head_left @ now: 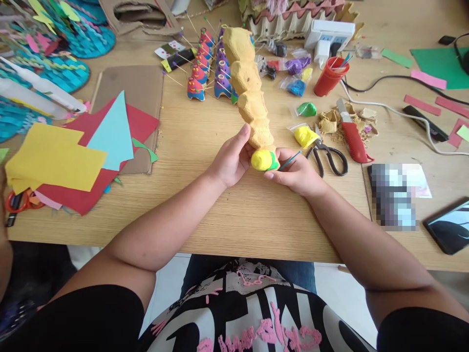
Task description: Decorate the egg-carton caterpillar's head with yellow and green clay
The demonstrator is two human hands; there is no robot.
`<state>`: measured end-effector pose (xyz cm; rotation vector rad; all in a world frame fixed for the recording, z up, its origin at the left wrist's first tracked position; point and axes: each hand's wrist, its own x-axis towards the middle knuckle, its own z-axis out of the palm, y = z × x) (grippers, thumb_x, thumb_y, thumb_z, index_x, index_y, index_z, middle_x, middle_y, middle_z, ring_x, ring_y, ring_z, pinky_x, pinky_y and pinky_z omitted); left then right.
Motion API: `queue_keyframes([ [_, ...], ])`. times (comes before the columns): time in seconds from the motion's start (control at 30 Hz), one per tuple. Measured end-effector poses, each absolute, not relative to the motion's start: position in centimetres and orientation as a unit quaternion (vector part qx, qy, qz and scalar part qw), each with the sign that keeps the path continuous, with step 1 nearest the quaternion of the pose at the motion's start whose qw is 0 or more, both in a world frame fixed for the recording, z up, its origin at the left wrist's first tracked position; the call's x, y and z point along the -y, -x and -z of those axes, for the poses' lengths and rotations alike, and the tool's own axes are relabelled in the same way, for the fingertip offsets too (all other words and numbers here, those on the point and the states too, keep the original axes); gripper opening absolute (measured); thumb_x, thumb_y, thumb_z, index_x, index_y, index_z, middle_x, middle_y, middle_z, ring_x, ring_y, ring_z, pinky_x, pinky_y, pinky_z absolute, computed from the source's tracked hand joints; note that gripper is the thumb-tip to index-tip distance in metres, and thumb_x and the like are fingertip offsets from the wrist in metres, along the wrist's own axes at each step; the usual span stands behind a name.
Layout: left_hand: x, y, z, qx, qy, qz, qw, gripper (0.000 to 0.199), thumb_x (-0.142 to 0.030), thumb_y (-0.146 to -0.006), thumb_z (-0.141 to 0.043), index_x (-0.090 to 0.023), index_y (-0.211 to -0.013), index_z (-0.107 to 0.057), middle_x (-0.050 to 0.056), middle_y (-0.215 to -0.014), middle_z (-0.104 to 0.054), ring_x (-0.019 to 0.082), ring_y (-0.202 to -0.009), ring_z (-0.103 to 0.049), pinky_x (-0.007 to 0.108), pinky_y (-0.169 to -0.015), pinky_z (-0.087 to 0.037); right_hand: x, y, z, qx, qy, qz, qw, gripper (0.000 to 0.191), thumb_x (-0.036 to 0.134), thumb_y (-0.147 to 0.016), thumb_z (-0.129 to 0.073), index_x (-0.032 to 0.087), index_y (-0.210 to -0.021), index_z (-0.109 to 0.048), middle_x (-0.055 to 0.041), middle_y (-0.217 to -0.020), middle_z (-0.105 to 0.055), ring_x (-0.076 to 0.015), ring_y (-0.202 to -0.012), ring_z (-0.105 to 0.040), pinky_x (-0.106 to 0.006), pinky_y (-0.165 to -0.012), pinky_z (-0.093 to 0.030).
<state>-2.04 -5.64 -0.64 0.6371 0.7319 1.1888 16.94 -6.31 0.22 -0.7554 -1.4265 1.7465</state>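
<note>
A long strip of egg carton [252,100], tan and bumpy, reaches away from me over the table. My left hand [231,159] is closed around the left side of its near end, thumb on top. Yellow clay [261,160] covers most of the nearest bump, with green clay [273,159] along its right side. My right hand [298,172] pinches by the green clay, and a thin blue stick [291,160] pokes out between its fingers. The fingertips behind the carton are hidden. Right of this hand lie black-handled scissors [331,154] and a bag of yellow clay [306,136].
Painted carton caterpillars [198,73] with pins stand behind. A red cup [331,77], a red-handled knife [353,134] and carton scraps [330,121] lie right. Coloured paper [54,156] covers cardboard [146,98] at left. A white cable [395,110] and phone [449,225] are far right.
</note>
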Motion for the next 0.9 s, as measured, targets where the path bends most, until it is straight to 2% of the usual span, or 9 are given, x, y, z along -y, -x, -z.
queue_keyframes([
  [0.2,5.54,1.96,0.99,-0.327,-0.276,-0.544,0.721,0.056,-0.071,-0.106,-0.057,-0.025,-0.135,-0.073,0.004,-0.114,-0.085,0.028,-0.130,-0.079,0.035,-0.097,-0.068,6.57,-16.69,-0.08,0.563,0.304,-0.658,0.397,0.052,0.043,-0.066,-0.107,0.022,-0.073,-0.060,0.0044,-0.072,-0.059,-0.0113,-0.069,-0.047,-0.026,-0.063,-0.040],
  [0.37,5.73,1.92,0.42,-0.335,-0.280,-0.534,0.725,0.059,-0.072,-0.105,-0.059,-0.024,-0.136,-0.072,0.005,-0.110,-0.085,0.028,-0.132,-0.078,0.037,-0.100,-0.067,6.38,-16.85,0.03,0.570,0.302,-0.656,0.392,0.054,0.046,-0.066,-0.107,0.022,-0.072,-0.059,0.0042,-0.073,-0.058,-0.0115,-0.070,-0.047,-0.026,-0.064,-0.041],
  [0.53,5.65,1.91,0.38,-0.341,-0.277,-0.533,0.723,0.062,-0.073,-0.106,-0.056,-0.023,-0.138,-0.071,0.005,-0.111,-0.084,0.029,-0.132,-0.077,0.037,-0.099,-0.068,6.26,-16.89,-0.09,0.569,0.293,-0.675,0.367,0.054,0.046,-0.063,-0.108,0.022,-0.077,-0.062,0.0044,-0.074,-0.058,-0.0120,-0.071,-0.049,-0.026,-0.065,-0.043],
  [0.67,5.63,1.88,0.39,-0.334,-0.269,-0.544,0.721,0.061,-0.074,-0.106,-0.056,-0.024,-0.137,-0.071,0.005,-0.119,-0.084,0.029,-0.131,-0.078,0.035,-0.097,-0.067,6.38,-16.86,-0.08,0.568,0.299,-0.667,0.378,0.053,0.044,-0.064,-0.108,0.022,-0.075,-0.060,0.0043,-0.074,-0.059,-0.0115,-0.070,-0.048,-0.025,-0.064,-0.042],
  [0.9,5.72,1.95,0.23,-0.347,-0.305,-0.526,0.714,0.060,-0.073,-0.106,-0.056,-0.023,-0.137,-0.071,0.006,-0.112,-0.085,0.029,-0.131,-0.078,0.035,-0.097,-0.067,6.40,-16.86,-0.07,0.561,0.294,-0.677,0.375,0.052,0.040,-0.064,-0.108,0.022,-0.075,-0.060,0.0045,-0.074,-0.059,-0.0115,-0.071,-0.049,-0.025,-0.064,-0.042],
])
